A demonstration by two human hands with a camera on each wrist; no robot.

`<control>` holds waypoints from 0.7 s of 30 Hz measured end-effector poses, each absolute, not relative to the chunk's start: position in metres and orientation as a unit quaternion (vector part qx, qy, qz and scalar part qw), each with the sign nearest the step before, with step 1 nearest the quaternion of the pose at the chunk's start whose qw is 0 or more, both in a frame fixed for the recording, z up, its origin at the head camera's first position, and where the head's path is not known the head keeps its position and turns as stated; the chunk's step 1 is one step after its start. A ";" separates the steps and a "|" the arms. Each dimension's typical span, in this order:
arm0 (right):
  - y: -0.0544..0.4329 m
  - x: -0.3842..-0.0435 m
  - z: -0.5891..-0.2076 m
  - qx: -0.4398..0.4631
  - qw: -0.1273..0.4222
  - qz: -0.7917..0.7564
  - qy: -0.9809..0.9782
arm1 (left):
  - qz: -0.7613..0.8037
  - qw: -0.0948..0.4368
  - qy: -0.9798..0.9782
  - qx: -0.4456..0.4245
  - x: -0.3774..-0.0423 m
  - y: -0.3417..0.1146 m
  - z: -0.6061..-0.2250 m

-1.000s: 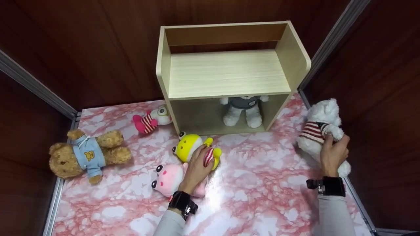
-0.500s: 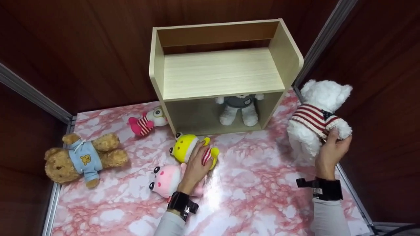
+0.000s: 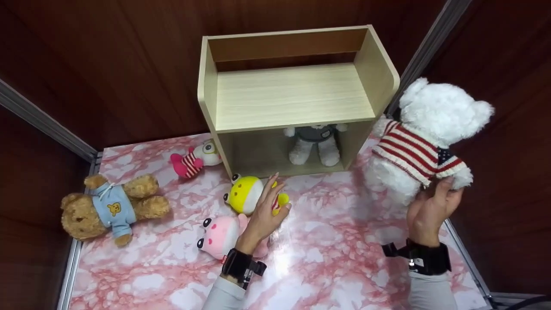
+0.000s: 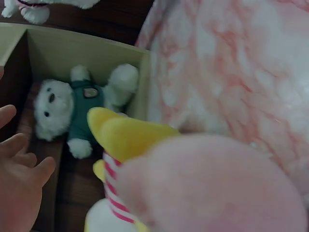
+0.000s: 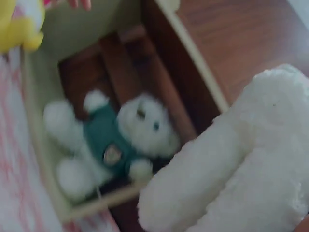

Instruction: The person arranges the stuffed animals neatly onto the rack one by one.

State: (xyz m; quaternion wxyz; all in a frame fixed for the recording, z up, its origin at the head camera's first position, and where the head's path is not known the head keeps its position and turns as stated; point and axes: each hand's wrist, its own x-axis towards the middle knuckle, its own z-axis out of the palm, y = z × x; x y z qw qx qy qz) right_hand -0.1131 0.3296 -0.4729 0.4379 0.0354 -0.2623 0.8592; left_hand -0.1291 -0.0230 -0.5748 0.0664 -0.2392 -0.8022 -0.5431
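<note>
My right hand (image 3: pixel 430 211) pinches an arm of a white teddy bear (image 3: pixel 439 112) in a striped knit sweater, holding it up at the right with its back to the head view. In the right wrist view the bear's white fur (image 5: pixel 241 159) fills the lower right. My left hand (image 3: pixel 262 217) hovers over a yellow frog plush (image 3: pixel 243 196) with fingers spread; in the left wrist view the fingers (image 4: pixel 14 145) are apart from it. Beside it lies a pink frog plush (image 3: pixel 217 237), partly hidden under the left hand and wrist.
A two-level wooden shelf (image 3: pixel 297 94) stands at the back. In its lower level sits a white bear in a dark green shirt (image 4: pixel 58 106). A pink-and-white striped plush (image 3: pixel 191 163) lies at its left side. A brown teddy bear (image 3: pixel 114 206) lies far left. Dark panels enclose the marbled surface.
My right hand has raised the white teddy bear from the right edge and turned it more upright. My left hand has loosened from the yellow frog plush, its fingers spreading.
</note>
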 end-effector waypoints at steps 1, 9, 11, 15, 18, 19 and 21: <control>0.325 -0.112 -0.472 0.041 0.438 0.859 -0.263 | -0.546 0.062 -0.798 -0.246 -0.128 -0.022 -0.570; 0.277 -0.108 -0.465 0.042 0.408 0.881 -0.234 | -0.573 0.146 -0.740 -0.320 -0.116 -0.007 -0.522; 0.264 -0.110 -0.467 0.055 0.406 0.879 -0.244 | -0.583 0.163 -0.724 -0.332 -0.112 -0.002 -0.508; 0.239 -0.112 -0.474 0.073 0.395 0.874 -0.273 | -0.611 0.161 -0.699 -0.335 -0.107 0.007 -0.484; 0.221 -0.113 -0.480 0.083 0.385 0.867 -0.307 | -0.636 0.137 -0.687 -0.323 -0.104 0.011 -0.473; 0.217 -0.113 -0.482 0.089 0.382 0.863 -0.319 | -0.644 0.128 -0.684 -0.318 -0.103 0.012 -0.470; 0.207 -0.113 -0.486 0.103 0.378 0.853 -0.344 | -0.662 0.106 -0.675 -0.308 -0.101 0.012 -0.468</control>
